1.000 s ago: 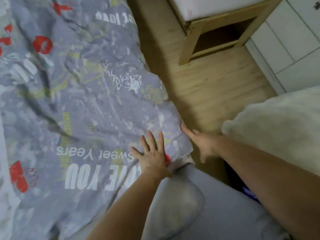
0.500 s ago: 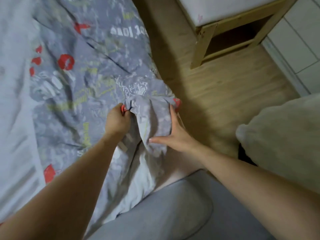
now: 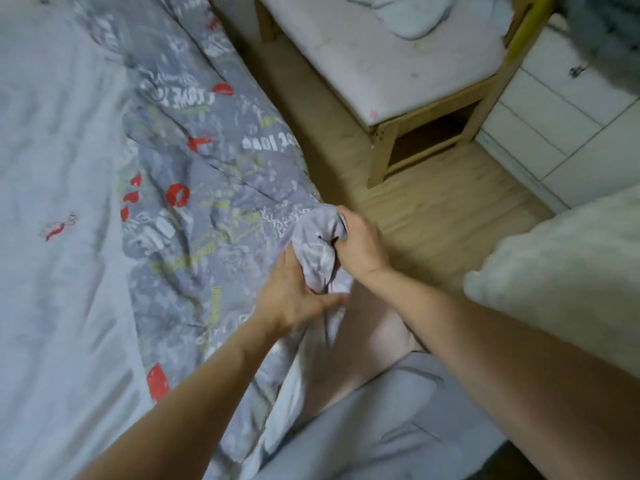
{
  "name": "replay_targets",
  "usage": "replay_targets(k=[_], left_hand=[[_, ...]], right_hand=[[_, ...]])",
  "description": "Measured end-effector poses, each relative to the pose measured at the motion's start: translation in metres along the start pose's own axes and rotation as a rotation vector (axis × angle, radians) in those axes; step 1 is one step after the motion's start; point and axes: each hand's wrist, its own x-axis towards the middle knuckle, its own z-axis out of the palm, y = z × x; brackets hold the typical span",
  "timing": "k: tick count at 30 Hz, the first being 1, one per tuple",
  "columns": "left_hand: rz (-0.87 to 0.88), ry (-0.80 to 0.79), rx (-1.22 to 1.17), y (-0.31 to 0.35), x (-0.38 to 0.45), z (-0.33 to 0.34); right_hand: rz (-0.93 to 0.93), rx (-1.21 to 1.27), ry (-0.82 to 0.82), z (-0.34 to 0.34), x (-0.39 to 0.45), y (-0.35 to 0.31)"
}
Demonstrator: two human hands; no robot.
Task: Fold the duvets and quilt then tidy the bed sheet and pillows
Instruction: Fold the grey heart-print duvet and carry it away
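A grey printed duvet [image 3: 207, 188] with red lips and white lettering lies along the bed's right side. Its plain pale blue underside [image 3: 59, 202] is turned up over the left of the bed. The duvet's near corner is bunched into a wad at the bed's edge. My right hand [image 3: 360, 245] grips the top of that wad from the right. My left hand [image 3: 294, 296] holds the cloth just below it, thumb pressed into the folds.
A wooden-framed seat [image 3: 398, 81] with a pale cushion stands across a strip of wood floor [image 3: 433, 209]. White drawers [image 3: 571, 123] line the right wall. A fluffy cream blanket [image 3: 568, 271] fills the right edge. My grey-clad knee [image 3: 398, 417] is at the bottom.
Both hands went from lying flat on the duvet corner to gathering it. The bunched corner now sits higher, and the view has swung to show more of the pale underside.
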Motion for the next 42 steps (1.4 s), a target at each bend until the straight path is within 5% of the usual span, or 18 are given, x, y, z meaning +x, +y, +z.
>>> replay_targets(k=[4,8,12,14,16,18,22,26,30,37,42], left_hand=[[-0.141,0.046,0.383,0.027,-0.025,0.009],[0.125,0.088,0.494,0.083,-0.054,-0.005],[0.177,0.176,0.723,0.170,-0.100,-0.037],[0.205,0.081,0.786,0.198,-0.139,-0.023],[0.235,-0.182,0.809,0.205,-0.177,0.003],[0.227,-0.364,0.742,0.203,-0.188,0.012],[0.028,-0.394,0.388,0.196,-0.190,-0.007],[-0.076,-0.372,0.460,0.161,-0.206,-0.032],[-0.209,-0.349,0.521,0.103,-0.217,-0.056],[-0.343,-0.205,0.432,0.017,-0.210,-0.088],[-0.582,-0.104,0.110,-0.073,-0.163,-0.070]], right_hand=[[-0.069,-0.051,0.026,-0.042,-0.032,-0.030],[-0.104,-0.155,0.068,-0.104,-0.067,-0.051],[-0.199,-0.062,0.197,-0.179,-0.102,-0.065],[-0.151,-0.183,0.054,-0.204,-0.136,-0.051],[-0.114,-0.569,-0.227,-0.210,-0.176,-0.036],[-0.165,-0.702,-0.332,-0.215,-0.196,-0.033],[-0.062,-0.666,-0.299,-0.236,-0.198,-0.018],[0.072,-0.906,-0.400,-0.240,-0.207,-0.005],[0.028,-0.771,-0.373,-0.215,-0.196,-0.023],[-0.086,-0.691,-0.655,-0.092,-0.166,-0.086],[-0.100,-0.646,-0.809,0.016,-0.155,-0.108]])
